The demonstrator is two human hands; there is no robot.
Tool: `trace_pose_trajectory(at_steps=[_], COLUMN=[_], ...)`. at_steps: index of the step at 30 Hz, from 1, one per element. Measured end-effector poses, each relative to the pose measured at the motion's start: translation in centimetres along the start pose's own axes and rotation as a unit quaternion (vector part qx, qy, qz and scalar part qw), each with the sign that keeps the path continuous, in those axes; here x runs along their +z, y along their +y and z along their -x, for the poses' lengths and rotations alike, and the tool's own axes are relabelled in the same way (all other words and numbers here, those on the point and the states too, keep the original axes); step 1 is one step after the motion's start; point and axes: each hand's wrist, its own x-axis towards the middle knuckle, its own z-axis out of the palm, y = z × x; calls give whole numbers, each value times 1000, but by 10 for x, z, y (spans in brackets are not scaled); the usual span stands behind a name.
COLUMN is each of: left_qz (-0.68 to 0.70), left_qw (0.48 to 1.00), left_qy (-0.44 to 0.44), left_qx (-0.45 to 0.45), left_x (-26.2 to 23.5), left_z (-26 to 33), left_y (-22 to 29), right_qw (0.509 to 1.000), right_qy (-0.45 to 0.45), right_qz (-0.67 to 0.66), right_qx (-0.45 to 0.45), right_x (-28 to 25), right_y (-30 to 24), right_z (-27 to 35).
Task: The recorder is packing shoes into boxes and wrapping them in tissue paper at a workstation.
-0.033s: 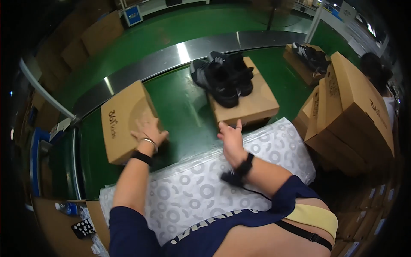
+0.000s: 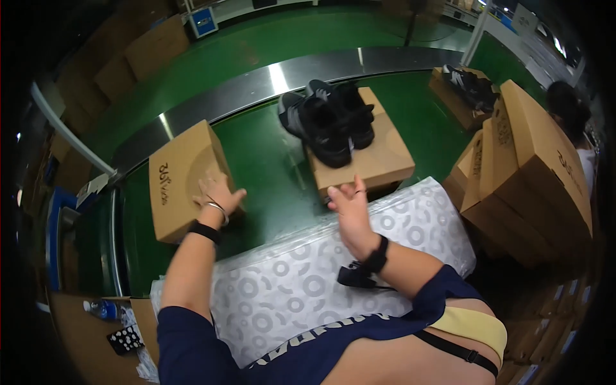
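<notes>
My left hand [image 2: 215,194] lies with fingers spread on the near right part of a closed brown cardboard shoebox [image 2: 179,168], which has dark handwriting on its lid. My right hand [image 2: 353,212] is at the near edge of a second brown shoebox [image 2: 393,151], thumb and fingers apart. Its fingertips seem to touch that edge. A pair of black-and-grey sneakers [image 2: 326,128] rests on the lid of this second box, toward its left side. Both boxes stand on a green conveyor belt [image 2: 266,186].
White sheeting with grey ring patterns [image 2: 295,282] covers the near surface. Stacked brown boxes [image 2: 529,186] stand at right, and another box with dark shoes [image 2: 471,90] lies beyond. A metal rail [image 2: 276,80] runs behind the belt. A bottle [image 2: 101,310] lies lower left. Another person [image 2: 568,109] is far right.
The box with the sneakers, and my right hand at it, sit slightly farther left. My left hand and its box have also shifted a little left.
</notes>
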Motion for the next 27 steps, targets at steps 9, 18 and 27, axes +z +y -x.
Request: trace_pose_trajectory(at_steps=[9, 18, 27], left_qz=[252, 397, 411], left_qw=[866, 890, 877], left_qy=[337, 176, 204], left_qx=[270, 139, 146], left_x=[-44, -55, 15], left_z=[-38, -91, 68], left_y=[38, 22, -7], right_qw=[605, 845, 494], right_qy=[-395, -339, -447], right_qz=[509, 401, 603], right_qx=[-467, -97, -439], right_x=[82, 130, 122], right_y=[-89, -45, -47], right_z=[-155, -188, -39])
